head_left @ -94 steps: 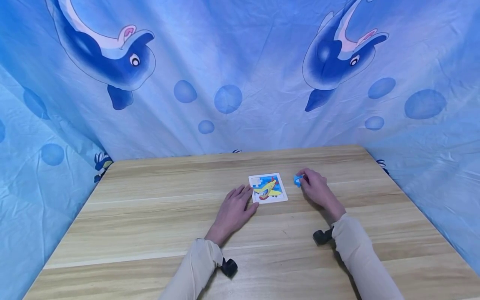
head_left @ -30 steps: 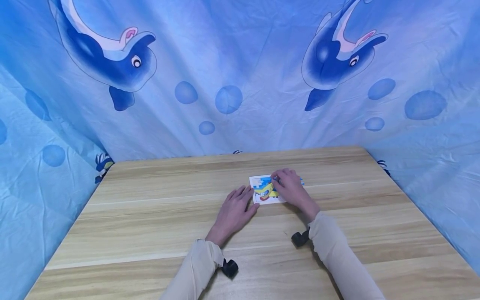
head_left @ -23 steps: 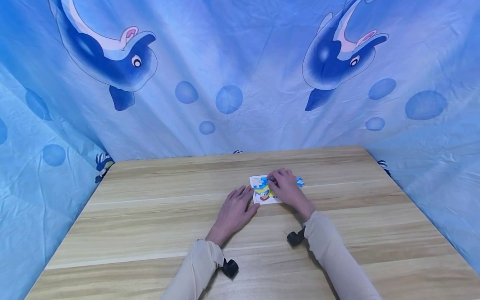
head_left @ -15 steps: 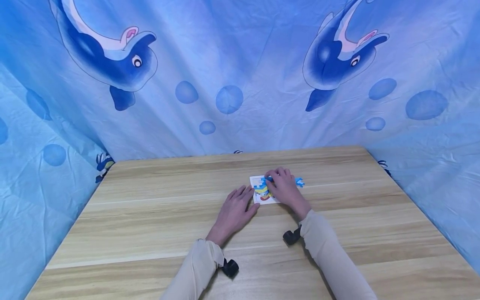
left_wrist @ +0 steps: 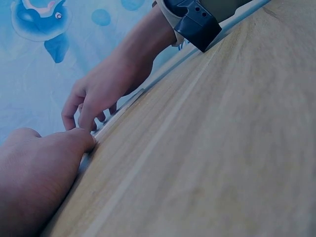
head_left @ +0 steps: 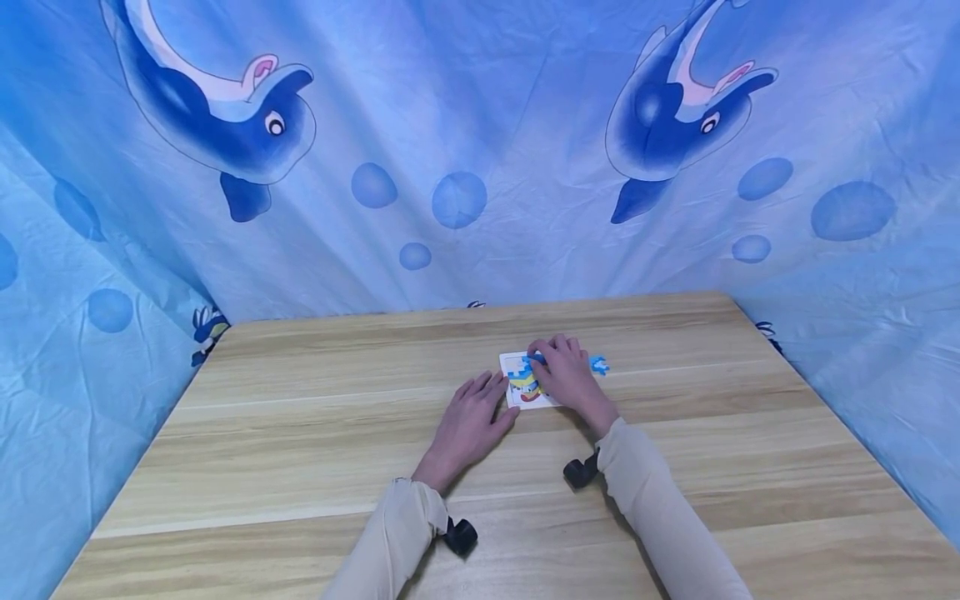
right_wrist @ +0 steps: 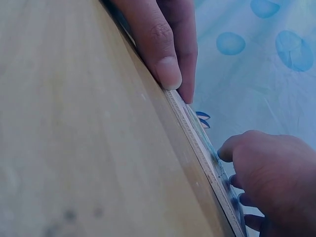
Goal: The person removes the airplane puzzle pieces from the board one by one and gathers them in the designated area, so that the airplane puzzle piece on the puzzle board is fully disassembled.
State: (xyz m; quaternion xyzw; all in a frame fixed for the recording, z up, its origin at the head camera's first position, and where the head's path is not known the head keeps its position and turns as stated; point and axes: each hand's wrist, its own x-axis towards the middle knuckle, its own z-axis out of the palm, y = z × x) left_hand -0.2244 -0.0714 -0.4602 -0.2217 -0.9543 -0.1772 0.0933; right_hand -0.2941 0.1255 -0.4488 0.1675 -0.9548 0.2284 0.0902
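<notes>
Between my hands on the wooden table is a small white-framed jigsaw puzzle (head_left: 534, 404) with a yellow airplane on blue. A pale unfilled spot shows near its back left. My left hand (head_left: 468, 425) lies relaxed with extended fingers at the frame's left side, its thumb (right_wrist: 168, 74) at the front left corner. My right hand (head_left: 568, 375) reaches over the board and covers its right half. Its bent thumb and fingers pinch a blue puzzle piece (head_left: 537, 358), mostly hidden, at the back of the board. Another blue puzzle piece (head_left: 599, 365) lies just right of the frame.
Wood-grain table (head_left: 300, 450) extends around the board. A blue curtain (head_left: 480, 125) printed with dolphins and bubbles hangs behind and along both sides. Black wrist cameras (head_left: 461, 537) sit on both cuffs.
My right hand has moved left from beside the board with a blue piece, then crept further left over the board. A second blue piece shows where it was. My left hand stays put.
</notes>
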